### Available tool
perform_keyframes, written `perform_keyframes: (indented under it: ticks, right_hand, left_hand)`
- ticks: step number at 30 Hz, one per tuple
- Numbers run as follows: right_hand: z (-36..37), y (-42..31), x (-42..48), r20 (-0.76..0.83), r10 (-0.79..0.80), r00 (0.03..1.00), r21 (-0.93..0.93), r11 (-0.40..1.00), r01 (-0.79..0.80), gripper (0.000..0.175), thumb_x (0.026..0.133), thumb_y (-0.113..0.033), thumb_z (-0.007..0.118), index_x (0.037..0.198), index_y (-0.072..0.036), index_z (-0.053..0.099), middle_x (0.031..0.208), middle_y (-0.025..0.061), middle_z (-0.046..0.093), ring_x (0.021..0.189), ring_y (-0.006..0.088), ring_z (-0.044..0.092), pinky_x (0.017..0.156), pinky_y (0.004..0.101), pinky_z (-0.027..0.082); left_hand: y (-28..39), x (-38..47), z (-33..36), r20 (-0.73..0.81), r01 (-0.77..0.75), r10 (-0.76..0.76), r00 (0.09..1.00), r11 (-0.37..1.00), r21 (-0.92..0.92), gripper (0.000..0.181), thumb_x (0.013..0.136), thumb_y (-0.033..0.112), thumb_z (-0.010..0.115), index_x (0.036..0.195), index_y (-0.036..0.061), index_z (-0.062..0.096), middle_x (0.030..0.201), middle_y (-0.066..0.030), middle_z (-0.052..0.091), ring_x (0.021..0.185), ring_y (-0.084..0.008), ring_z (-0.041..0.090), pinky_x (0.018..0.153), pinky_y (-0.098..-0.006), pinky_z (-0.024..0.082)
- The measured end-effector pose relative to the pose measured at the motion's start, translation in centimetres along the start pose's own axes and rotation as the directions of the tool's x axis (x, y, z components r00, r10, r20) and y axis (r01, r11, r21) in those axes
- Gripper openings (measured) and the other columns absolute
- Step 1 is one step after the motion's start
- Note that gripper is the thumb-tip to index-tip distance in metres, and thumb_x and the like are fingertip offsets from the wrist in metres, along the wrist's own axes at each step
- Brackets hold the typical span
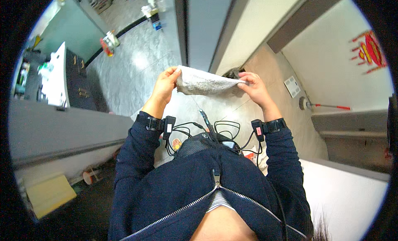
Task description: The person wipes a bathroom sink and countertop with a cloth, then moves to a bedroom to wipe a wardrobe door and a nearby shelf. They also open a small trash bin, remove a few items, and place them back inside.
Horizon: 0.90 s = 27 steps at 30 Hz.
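A greyish-white cloth (205,82) with darker, dirty-looking patches is stretched between my two hands in front of me. My left hand (166,82) pinches its upper left corner between thumb and fingers. At the opposite end my right hand (253,87) grips the narrower corner, also between thumb and fingers. The cloth hangs in the air above the tiled floor, and its lower edge sags a little. Behind its right end, on the floor near the wall's end, lies a dark bundle (233,73) that I cannot identify.
A grey door edge (206,29) stands straight ahead. Left are a dark cabinet with a white top (59,76) and a grey panel (68,132). On the right are a flat white scale-like object (292,86) and a red-handled tool (331,106). Black cables (228,123) loop at my waist.
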State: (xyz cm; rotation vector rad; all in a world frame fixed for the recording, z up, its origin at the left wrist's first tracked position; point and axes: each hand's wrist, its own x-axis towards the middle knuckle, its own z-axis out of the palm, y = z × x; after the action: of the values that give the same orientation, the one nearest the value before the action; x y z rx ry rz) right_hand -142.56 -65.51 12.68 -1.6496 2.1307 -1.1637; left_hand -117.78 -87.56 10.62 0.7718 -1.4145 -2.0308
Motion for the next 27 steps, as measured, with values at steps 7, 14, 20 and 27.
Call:
perform_keyframes:
  ticks: [7,14,20,27]
  right_hand:
    - [-1.0,1.7,-4.4,0.236,0.341,0.91,0.972,-0.098,-0.215,0.034,0.096,-0.021,0.047,0.114,0.006,0.057,0.119,0.0154,0.061,0.108,0.0252,0.06,0.094,0.0373,0.047]
    - [-2.6,0.9,-5.8,0.061,0.369,0.927,0.961,-0.273,0.046,0.043,0.098,-0.026,0.038,0.123,0.006,0.052,0.122,0.0178,0.059,0.113,0.0299,0.057,0.101,0.0436,0.043]
    - [-3.3,-0.4,-6.3,-0.064,0.382,0.922,0.962,-0.222,0.158,0.041,0.098,-0.027,0.041,0.122,0.004,0.053,0.121,0.0168,0.06,0.113,0.029,0.058,0.099,0.0428,0.045]
    - [-3.6,-2.2,-6.3,-0.241,0.579,0.779,0.97,0.159,0.182,0.037,0.095,-0.019,0.049,0.124,0.002,0.049,0.121,0.0145,0.059,0.111,0.0254,0.059,0.096,0.0397,0.047]
  left_hand:
    - [-1.8,4.2,4.3,0.295,0.162,-0.219,0.93,0.965,0.205,0.023,0.097,0.026,0.052,0.109,0.007,0.057,0.086,-0.0005,0.064,0.073,-0.009,0.06,0.071,-0.0265,0.05]
    - [-1.2,7.9,9.7,0.391,0.065,-0.217,0.894,0.929,0.365,0.038,0.096,0.033,0.053,0.119,0.0033,0.05,0.101,-0.0085,0.063,0.083,-0.0177,0.064,0.073,-0.0276,0.048]
    - [-1.2,8.5,14.5,0.625,-0.157,-0.103,0.774,0.924,0.348,0.038,0.094,0.029,0.056,0.123,0.0051,0.054,0.111,-0.0066,0.062,0.098,-0.0145,0.058,0.08,-0.0263,0.046]
    - [0.5,7.7,19.9,0.793,-0.72,0.385,0.472,0.688,0.095,0.024,0.081,0.017,0.07,0.103,0.0086,0.066,0.102,-0.0083,0.058,0.094,-0.0227,0.057,0.083,-0.0327,0.045]
